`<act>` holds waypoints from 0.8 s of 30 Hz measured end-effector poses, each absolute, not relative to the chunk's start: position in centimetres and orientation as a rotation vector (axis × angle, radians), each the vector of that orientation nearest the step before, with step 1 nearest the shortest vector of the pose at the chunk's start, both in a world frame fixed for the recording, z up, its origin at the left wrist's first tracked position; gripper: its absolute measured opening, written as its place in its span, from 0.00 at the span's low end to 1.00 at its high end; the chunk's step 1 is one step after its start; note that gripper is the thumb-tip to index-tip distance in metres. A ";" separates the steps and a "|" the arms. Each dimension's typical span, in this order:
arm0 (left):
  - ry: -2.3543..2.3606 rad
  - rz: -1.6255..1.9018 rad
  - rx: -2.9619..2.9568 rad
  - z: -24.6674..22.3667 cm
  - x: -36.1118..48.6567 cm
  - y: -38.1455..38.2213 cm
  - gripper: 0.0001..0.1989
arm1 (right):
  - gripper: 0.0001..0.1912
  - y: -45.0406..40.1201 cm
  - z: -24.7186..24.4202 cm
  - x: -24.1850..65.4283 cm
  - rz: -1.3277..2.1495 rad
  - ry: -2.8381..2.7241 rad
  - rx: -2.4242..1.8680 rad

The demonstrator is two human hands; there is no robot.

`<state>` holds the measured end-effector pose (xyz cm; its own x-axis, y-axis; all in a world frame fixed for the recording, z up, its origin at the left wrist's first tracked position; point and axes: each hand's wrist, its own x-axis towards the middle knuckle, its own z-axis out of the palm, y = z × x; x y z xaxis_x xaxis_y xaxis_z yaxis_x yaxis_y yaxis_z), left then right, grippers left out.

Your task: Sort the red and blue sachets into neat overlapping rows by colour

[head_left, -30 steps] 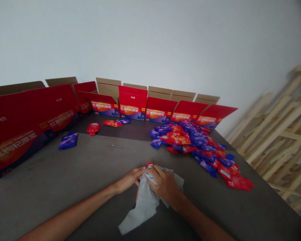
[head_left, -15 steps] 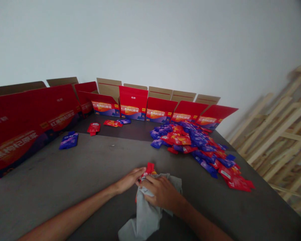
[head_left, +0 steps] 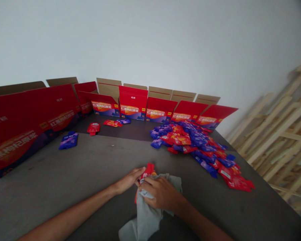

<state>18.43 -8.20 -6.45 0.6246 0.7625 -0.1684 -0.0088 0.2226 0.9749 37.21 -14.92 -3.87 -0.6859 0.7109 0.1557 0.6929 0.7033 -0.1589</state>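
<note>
A red sachet (head_left: 147, 170) stands up between my hands, its lower part hidden by fingers and cloth. My left hand (head_left: 128, 180) presses against its left side. My right hand (head_left: 159, 193) grips a crumpled grey cloth (head_left: 146, 217) around the sachet's lower part. The cloth hangs down toward the near table edge. A large heap of red and blue-purple sachets (head_left: 193, 144) lies to the right, well beyond both hands.
Red printed cartons (head_left: 132, 103) with open cardboard flaps stand along the far side of the dark grey table (head_left: 52, 174). Small groups of sachets (head_left: 69, 141) lie near them. Wooden slats (head_left: 273, 134) lean against the white wall at right.
The cloth has slid down toward me, and more of the red sachet now shows above my hands. My right hand has shifted slightly left and lower.
</note>
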 end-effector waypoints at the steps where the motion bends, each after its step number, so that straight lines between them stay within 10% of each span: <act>1: 0.760 0.601 1.254 -6.5 18.4 -8.2 0.28 | 0.15 -15.0 -3.9 37.2 0.136 -2.734 -1.085; 24: 0.588 0.776 0.576 -5.9 18.4 -7.6 0.11 | 0.05 -13.1 -3.9 38.9 0.218 -1.897 -1.108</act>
<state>18.38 -7.59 -5.90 0.5744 0.7728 -0.2700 -0.4685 0.5808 0.6657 38.93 -13.13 -3.88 -0.1933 0.7673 0.6114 0.6085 0.5826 -0.5388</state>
